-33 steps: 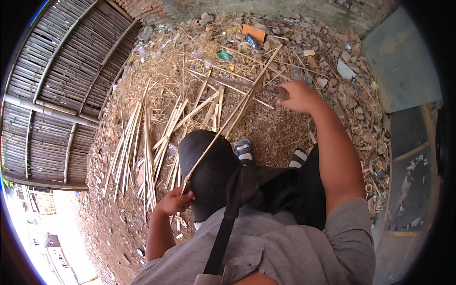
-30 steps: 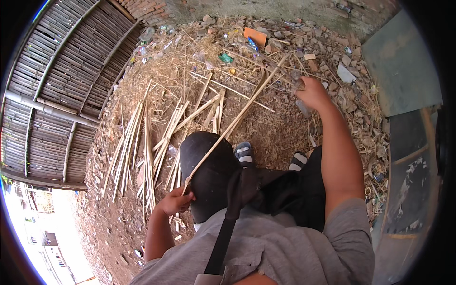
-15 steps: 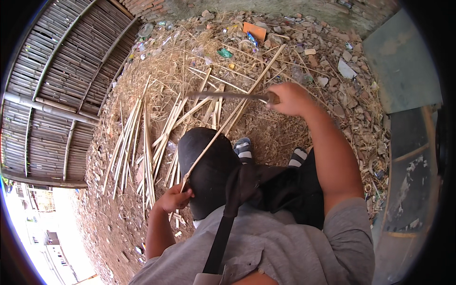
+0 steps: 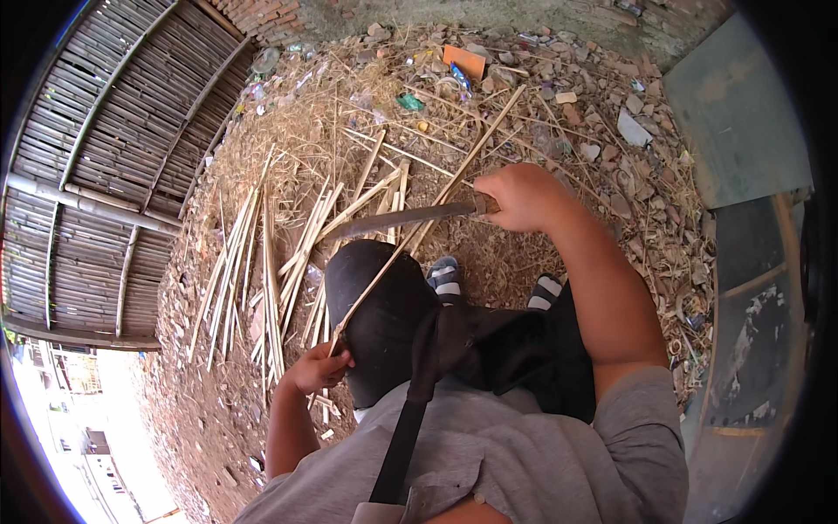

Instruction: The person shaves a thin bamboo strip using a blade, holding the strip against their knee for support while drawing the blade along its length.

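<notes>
Beside the black-clad left knee point(image 4: 380, 279): left hand point(image 4: 321, 368), fingers curled, gripping the near end of a long pale strip point(image 4: 491, 131).
Right of centre: right hand point(image 4: 524, 196), closed around the handle point(image 4: 487, 203) of a long dark blade point(image 4: 397, 219). Both hands occupied.
Strip, position: slants from the left hand across the knee, then up and rightward over the littered ground point(image 4: 209, 437).
Blade, position: extends leftward from the right fist, crossing the strip in view just beyond the knee; slight curve. Edge touching strip: cannot tell from this angle.
Loose strips point(image 4: 253, 253): many, similar pale colour, lying roughly side by side on the ground, left of the knee; others lie crossed under the line of the blade.
Feet: left foot point(image 4: 446, 279) and right foot point(image 4: 546, 291), striped coverings, past the lap.
Debris: orange piece point(image 4: 464, 61) and green scrap point(image 4: 410, 102) among rubble and dry stalks.
Left boundary: slatted wall point(image 4: 105, 113).
Right boundary: grey-green panel point(image 4: 738, 113).
</notes>
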### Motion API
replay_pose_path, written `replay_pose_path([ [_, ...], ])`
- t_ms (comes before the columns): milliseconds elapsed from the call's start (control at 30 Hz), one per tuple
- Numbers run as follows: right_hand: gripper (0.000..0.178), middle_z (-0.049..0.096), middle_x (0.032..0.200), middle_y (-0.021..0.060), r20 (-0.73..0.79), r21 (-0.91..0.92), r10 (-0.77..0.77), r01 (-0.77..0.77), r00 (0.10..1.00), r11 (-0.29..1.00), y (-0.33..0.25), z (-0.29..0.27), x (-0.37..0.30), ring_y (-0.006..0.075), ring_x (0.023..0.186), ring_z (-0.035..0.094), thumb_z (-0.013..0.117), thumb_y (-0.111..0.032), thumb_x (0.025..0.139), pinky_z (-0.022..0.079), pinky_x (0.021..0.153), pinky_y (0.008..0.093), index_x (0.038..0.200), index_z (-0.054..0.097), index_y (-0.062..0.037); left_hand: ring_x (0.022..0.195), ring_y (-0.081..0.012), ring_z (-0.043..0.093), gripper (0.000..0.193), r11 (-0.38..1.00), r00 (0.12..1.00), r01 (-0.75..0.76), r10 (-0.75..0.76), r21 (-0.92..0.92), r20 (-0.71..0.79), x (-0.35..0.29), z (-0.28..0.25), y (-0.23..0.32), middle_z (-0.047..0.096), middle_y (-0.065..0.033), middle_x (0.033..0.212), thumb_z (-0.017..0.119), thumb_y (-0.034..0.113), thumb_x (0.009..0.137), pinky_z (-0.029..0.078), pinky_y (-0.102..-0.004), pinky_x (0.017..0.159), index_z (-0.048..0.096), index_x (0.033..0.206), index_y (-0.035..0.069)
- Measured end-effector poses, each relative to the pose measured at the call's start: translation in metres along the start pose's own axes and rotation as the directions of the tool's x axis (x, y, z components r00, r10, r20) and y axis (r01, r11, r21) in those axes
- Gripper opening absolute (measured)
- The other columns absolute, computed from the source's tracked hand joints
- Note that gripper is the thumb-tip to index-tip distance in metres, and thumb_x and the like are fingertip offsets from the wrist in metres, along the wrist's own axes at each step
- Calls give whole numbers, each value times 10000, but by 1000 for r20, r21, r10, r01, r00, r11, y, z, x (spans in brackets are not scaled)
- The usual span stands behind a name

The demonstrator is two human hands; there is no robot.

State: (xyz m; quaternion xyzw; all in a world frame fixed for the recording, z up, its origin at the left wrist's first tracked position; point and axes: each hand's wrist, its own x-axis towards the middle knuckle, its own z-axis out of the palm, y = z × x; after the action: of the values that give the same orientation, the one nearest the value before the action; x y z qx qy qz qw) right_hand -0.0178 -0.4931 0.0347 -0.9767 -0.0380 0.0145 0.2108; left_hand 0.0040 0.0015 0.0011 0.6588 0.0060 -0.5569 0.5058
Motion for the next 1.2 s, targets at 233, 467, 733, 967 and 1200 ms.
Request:
replay_pose_path([
  [233,253,700,858,138,-215,163,450,-422,867,892,75,3,-7,337,854,706,761,-261,856,541,774,494,1007,694,-70,492,-81,331,212,998,999,-27,29,51,-43,1,2,0,394,42,611,598,265,1057,240,-268,466,614,992,64],
  [467,232,680,807,132,-133,144,281,-262,950,954,34,4,-4,319,777,686,765,-256,868,528,712,464,965,681,-63,495,-81,342,205,1000,999,-4,5,27,-40,1,2,0,405,47,615,612,264,1052,246,-263,466,618,989,69],
  [733,224,716,903,146,61,30,8,-10,998,1000,1,24,10,347,887,711,756,-265,839,559,786,485,975,705,-94,512,-69,336,216,990,988,-48,66,134,-137,-5,15,-1,404,62,640,606,280,1060,266,-266,482,618,985,77],
  [967,267,719,939,164,-164,84,510,-504,844,860,75,18,-2,365,920,706,757,-253,837,561,826,483,1042,707,-89,533,-69,376,209,980,983,-13,48,196,-176,-3,22,8,453,58,661,616,284,1055,294,-262,502,628,976,92],
  [1200,252,714,911,141,-54,-19,231,-233,971,972,-3,-4,-8,355,933,712,750,-245,826,562,833,490,1025,713,-94,534,-68,362,204,991,991,-31,48,130,-122,-1,13,-1,439,59,658,613,274,1055,293,-262,504,625,974,87],
])
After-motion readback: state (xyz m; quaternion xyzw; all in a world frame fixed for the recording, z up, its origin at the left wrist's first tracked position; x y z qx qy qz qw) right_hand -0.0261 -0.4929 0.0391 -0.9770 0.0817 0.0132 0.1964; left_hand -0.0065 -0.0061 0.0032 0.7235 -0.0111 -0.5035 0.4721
